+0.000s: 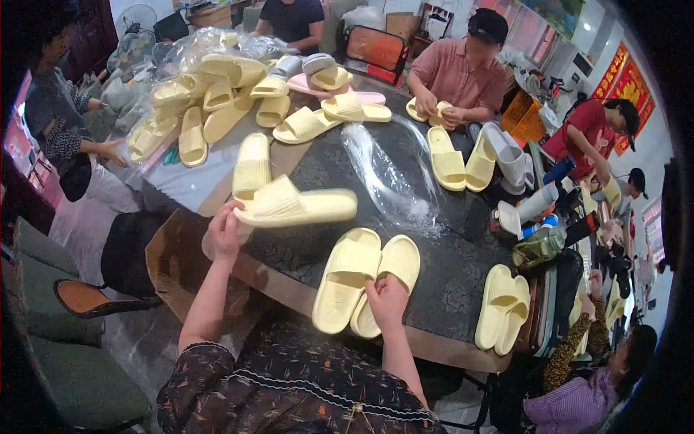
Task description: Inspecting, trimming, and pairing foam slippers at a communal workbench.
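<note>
My left hand (225, 233) grips a pale yellow slide slipper (311, 207) by its toe end, its heel pointing right above the dark table. Just behind it, a second yellow slipper (252, 160) lies with its heel away from me. At the near edge of the table, a left-lying yellow slipper (347, 278) partly overlaps a right-lying one (402, 259). My right hand (388, 297) is closed at the strap of the right-lying slipper; its fingertips are partly hidden.
A heap of yellow slippers (228, 108) and clear plastic covers the far left. Crumpled clear film (383, 181) lies mid-table. Another yellow pair (502, 307) sits near right, beside bottles (538, 246). Across the table, a person (463, 79) handles yellow slippers; others work around.
</note>
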Tool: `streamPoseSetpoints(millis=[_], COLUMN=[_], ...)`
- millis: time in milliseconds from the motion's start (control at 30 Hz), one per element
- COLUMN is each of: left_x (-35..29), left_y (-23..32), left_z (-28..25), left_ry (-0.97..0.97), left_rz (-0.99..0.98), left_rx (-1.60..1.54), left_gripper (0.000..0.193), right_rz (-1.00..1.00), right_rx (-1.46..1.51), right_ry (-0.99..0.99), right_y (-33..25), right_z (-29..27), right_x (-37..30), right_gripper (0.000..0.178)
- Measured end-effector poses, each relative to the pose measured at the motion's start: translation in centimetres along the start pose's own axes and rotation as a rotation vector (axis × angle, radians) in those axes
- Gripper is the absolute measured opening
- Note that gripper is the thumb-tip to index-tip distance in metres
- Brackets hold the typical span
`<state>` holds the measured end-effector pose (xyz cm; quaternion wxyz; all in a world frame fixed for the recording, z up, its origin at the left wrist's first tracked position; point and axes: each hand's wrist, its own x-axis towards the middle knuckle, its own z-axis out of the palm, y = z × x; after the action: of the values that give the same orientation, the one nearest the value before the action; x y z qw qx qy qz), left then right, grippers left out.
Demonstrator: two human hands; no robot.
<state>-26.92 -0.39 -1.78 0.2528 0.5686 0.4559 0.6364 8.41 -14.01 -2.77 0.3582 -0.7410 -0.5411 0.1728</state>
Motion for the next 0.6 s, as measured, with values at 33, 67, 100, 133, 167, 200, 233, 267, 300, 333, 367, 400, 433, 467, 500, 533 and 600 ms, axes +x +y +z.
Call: streamPoseSetpoints(millis=[33,67,100,133,167,200,233,267,300,333,367,400,433,467,500,533,600], left_x=[-0.2,-0.2,-0.2,0.0,0.3,0.7,0.9,0.9,0.8,0.7,0.3,-0.2,-0.3,-1.0,-1.7,-2.0,-2.0], left_y=[0.9,1.6,2.2,2.7,3.2,3.5,1.8,0.4,-0.2,1.7,2.8,2.0,3.7,2.5,2.8,3.5,4.9], left_z=[-0.8,-1.3,-1.7,-1.8,-1.6,-1.2,-0.9,-1.2,-0.4,0.2,0.3,-0.6,0.1,-0.2,0.6,1.8,3.5], left_ry=[0.003,-0.004,-0.014,-0.023,-0.011,-0.006,-0.023,-0.024,-0.046,-0.153,-0.236,-0.279,-0.382,-0.426,-0.505,-0.576,-0.704], left_rz=[-0.007,0.059,0.127,0.125,-0.058,-0.239,-0.355,-0.4,-0.438,-0.49,-0.487,-0.468,-0.531,-0.531,-0.391,-0.242,-0.269], left_rx=[0.01,0.052,0.093,0.098,0.066,0.032,-0.015,-0.009,0.006,0.004,0.047,0.059,0.018,-0.016,0.11,0.231,0.267], left_gripper=[0.024,0.021,0.018,0.018,0.015,0.013,0.013,0.014,0.015,0.013,0.012,0.014,0.015,0.013,0.013,0.014,0.014], right_rz=[-0.03,-0.057,-0.01,0.0,0.017,0.038,0.08,0.111,0.077,0.056,0.037,0.071,0.13,0.174,0.25,0.273,0.332], right_rx=[0.003,0.006,0.04,0.044,0.062,0.078,0.039,0.02,-0.009,-0.05,-0.069,-0.082,-0.102,-0.116,-0.136,-0.206,-0.369], right_ry=[0.002,0.008,-0.004,-0.005,0.002,0.019,0.036,0.072,0.113,0.161,0.212,0.252,0.271,0.279,0.278,0.341,0.421], right_y=[0.0,0.0,-0.2,-0.1,0.2,0.6,0.8,0.8,1.4,2.1,2.9,3.0,3.2,3.0,3.0,4.2,5.5], right_z=[0.0,-0.1,-0.3,-0.7,-1.4,-2.2,-3.0,-3.5,-4.5,-5.9,-6.8,-8.2,-9.4,-10.9,-12.6,-14.1,-17.7], right_x=[-0.2,-0.5,-0.7,-1.1,-1.4,-1.8,-2.3,-2.7,-2.9,-3.3,-3.6,-3.7,-3.8,-3.9,-4.0,-4.1,-3.9], right_gripper=[0.037,0.035,0.031,0.031,0.03,0.028,0.027,0.027,0.026,0.025,0.024,0.024,0.024,0.024,0.024,0.025,0.025])
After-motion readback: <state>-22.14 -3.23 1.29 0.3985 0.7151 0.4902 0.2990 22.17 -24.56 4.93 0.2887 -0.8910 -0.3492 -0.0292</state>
